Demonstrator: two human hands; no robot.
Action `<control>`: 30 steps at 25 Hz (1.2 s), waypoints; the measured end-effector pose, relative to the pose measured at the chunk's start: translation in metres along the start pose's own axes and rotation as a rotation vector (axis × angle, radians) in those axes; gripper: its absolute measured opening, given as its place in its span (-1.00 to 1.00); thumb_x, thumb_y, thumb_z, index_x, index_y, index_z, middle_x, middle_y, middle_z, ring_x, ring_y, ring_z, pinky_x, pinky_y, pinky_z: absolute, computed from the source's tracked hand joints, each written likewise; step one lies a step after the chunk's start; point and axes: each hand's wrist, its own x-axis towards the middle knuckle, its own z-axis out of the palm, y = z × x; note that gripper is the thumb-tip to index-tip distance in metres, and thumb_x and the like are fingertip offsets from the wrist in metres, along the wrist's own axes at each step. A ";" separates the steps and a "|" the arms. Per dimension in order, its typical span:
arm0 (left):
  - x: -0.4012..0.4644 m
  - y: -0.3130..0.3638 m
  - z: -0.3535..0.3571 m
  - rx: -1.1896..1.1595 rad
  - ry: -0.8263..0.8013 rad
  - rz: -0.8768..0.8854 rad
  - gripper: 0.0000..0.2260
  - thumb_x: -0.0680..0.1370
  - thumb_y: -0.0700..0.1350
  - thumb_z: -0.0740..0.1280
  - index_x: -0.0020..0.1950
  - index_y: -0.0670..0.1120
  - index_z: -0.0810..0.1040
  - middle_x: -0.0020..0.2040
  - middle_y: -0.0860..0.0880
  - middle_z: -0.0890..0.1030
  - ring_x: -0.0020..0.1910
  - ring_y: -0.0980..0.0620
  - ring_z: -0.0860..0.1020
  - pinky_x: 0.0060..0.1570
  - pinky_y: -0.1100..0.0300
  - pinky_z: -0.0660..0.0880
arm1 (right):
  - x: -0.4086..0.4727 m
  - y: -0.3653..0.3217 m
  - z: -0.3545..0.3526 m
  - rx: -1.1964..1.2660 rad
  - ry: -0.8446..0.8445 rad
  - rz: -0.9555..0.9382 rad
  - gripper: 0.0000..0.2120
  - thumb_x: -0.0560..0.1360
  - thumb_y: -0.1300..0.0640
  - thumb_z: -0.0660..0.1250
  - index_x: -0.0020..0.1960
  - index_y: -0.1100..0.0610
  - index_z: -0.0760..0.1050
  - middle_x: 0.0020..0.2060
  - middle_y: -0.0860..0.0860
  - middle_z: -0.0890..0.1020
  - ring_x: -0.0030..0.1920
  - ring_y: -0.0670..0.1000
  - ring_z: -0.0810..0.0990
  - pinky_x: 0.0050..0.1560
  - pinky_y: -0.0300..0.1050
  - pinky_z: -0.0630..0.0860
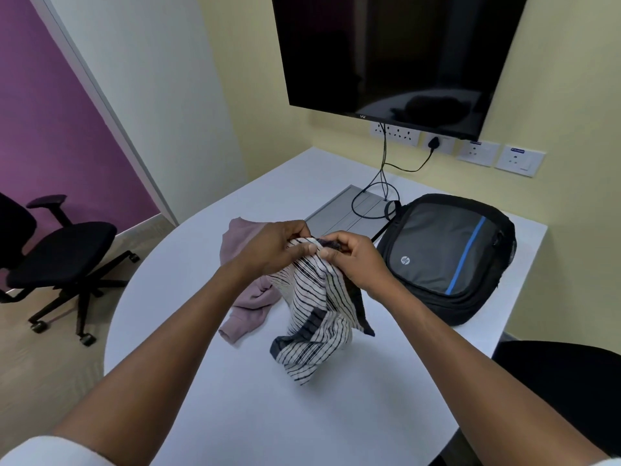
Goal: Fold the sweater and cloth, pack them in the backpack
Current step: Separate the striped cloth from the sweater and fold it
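Note:
A white cloth with dark stripes (pixel 314 317) hangs bunched above the white table (pixel 208 381), its lower end resting on the tabletop. My left hand (pixel 275 250) and my right hand (pixel 356 260) both pinch its top edge, close together. Behind the cloth a mauve sweater (pixel 247 297) lies crumpled on the table, partly hidden by my left hand and the cloth. To the right lies a black and grey backpack (pixel 447 253) with a blue stripe, flat on the table, its zip looking closed.
A wall-mounted dark screen (pixel 396 55) hangs over the far table edge, with cables (pixel 379 190) dropping to a grey cable tray (pixel 349 210). Wall sockets (pixel 480 153) sit behind. A black office chair (pixel 60 253) stands at the left, another dark seat (pixel 564 381) at the right.

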 end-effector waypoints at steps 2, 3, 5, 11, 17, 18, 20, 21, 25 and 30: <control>-0.001 0.004 0.000 -0.026 0.078 0.019 -0.75 0.54 0.13 0.36 -0.09 -0.06 0.54 -0.22 -0.01 0.64 -0.26 0.00 0.57 -0.25 0.07 0.48 | -0.006 0.010 0.000 -0.068 -0.044 0.040 -0.77 0.43 0.03 0.50 0.08 -0.03 0.64 -0.07 -0.05 0.73 -0.01 -0.02 0.69 0.07 -0.05 0.60; -0.001 0.007 -0.002 -0.026 0.113 0.013 -0.78 0.56 0.08 0.36 -0.09 -0.08 0.53 -0.22 0.00 0.63 -0.26 0.03 0.56 -0.24 0.12 0.47 | -0.009 0.016 0.001 -0.142 -0.060 0.062 -0.78 0.44 0.06 0.50 0.08 0.01 0.64 -0.07 -0.06 0.72 -0.05 -0.06 0.68 0.02 -0.11 0.59; -0.002 0.012 -0.007 -0.011 0.175 -0.018 -0.81 0.60 -0.01 0.35 -0.09 -0.11 0.49 -0.26 0.04 0.58 -0.30 0.15 0.48 -0.28 0.29 0.38 | -0.016 0.035 0.003 -0.326 -0.089 0.086 -0.86 0.47 0.09 0.47 0.02 0.06 0.64 -0.10 -0.08 0.71 -0.19 -0.14 0.63 -0.14 -0.16 0.56; -0.013 0.000 -0.032 -0.022 0.108 -0.173 -0.84 0.60 -0.06 0.35 -0.13 0.01 0.42 -0.27 0.11 0.50 -0.33 0.27 0.42 -0.33 0.41 0.30 | -0.034 0.086 -0.003 -0.555 0.150 0.173 -0.91 0.58 0.21 0.19 -0.07 0.09 0.45 -0.29 0.04 0.60 -0.31 0.10 0.56 -0.30 0.06 0.50; -0.033 -0.025 -0.056 -0.097 0.198 -0.287 -0.71 0.41 -0.32 0.45 -0.16 0.01 0.41 -0.28 0.05 0.50 -0.32 0.07 0.43 -0.24 0.17 0.37 | -0.022 0.062 -0.025 -0.619 0.407 -0.019 -0.89 0.64 0.09 0.21 -0.03 0.11 0.41 -0.32 0.00 0.53 -0.32 0.06 0.48 -0.39 -0.05 0.31; -0.034 -0.030 -0.059 -0.009 0.252 -0.291 -0.73 0.41 -0.30 0.45 -0.12 0.03 0.46 -0.29 0.06 0.51 -0.33 0.07 0.43 -0.24 0.16 0.37 | -0.018 0.054 -0.029 -0.610 0.347 -0.053 -0.86 0.61 0.05 0.27 -0.05 0.11 0.44 -0.32 -0.01 0.54 -0.32 0.03 0.49 -0.38 -0.04 0.33; -0.036 -0.039 -0.070 0.148 0.323 -0.310 -0.80 0.44 -0.19 0.48 -0.04 0.06 0.57 -0.34 0.09 0.52 -0.34 0.11 0.46 -0.28 0.16 0.38 | -0.011 0.036 -0.038 -0.616 0.183 -0.109 -0.81 0.53 0.00 0.41 -0.07 0.12 0.52 -0.29 -0.02 0.58 -0.28 -0.03 0.52 -0.32 -0.14 0.38; -0.038 -0.045 -0.076 0.205 0.320 -0.317 -0.85 0.46 -0.13 0.47 -0.04 0.08 0.61 -0.34 0.12 0.55 -0.33 0.11 0.50 -0.27 0.16 0.44 | -0.008 0.025 -0.041 -0.627 0.101 -0.106 -0.80 0.49 -0.01 0.46 -0.07 0.12 0.55 -0.27 -0.03 0.60 -0.25 -0.05 0.54 -0.30 -0.18 0.39; -0.043 -0.056 -0.088 0.356 0.289 -0.410 -0.87 0.54 -0.02 0.30 -0.11 0.12 0.65 -0.23 0.09 0.64 -0.16 -0.06 0.60 -0.16 0.06 0.56 | -0.002 -0.001 -0.058 -0.875 -0.116 0.071 -0.79 0.50 -0.03 0.44 -0.15 0.11 0.55 -0.29 0.01 0.61 -0.25 0.04 0.56 -0.31 -0.09 0.36; -0.044 -0.063 -0.099 0.450 0.407 -0.443 -0.75 0.61 -0.01 0.18 0.08 0.03 0.64 -0.03 -0.12 0.68 -0.03 -0.25 0.59 -0.14 0.05 0.46 | -0.001 -0.010 -0.057 -1.145 0.166 0.124 -0.88 0.57 0.19 0.29 -0.03 0.05 0.60 -0.15 0.00 0.65 -0.18 0.07 0.55 -0.28 -0.12 0.35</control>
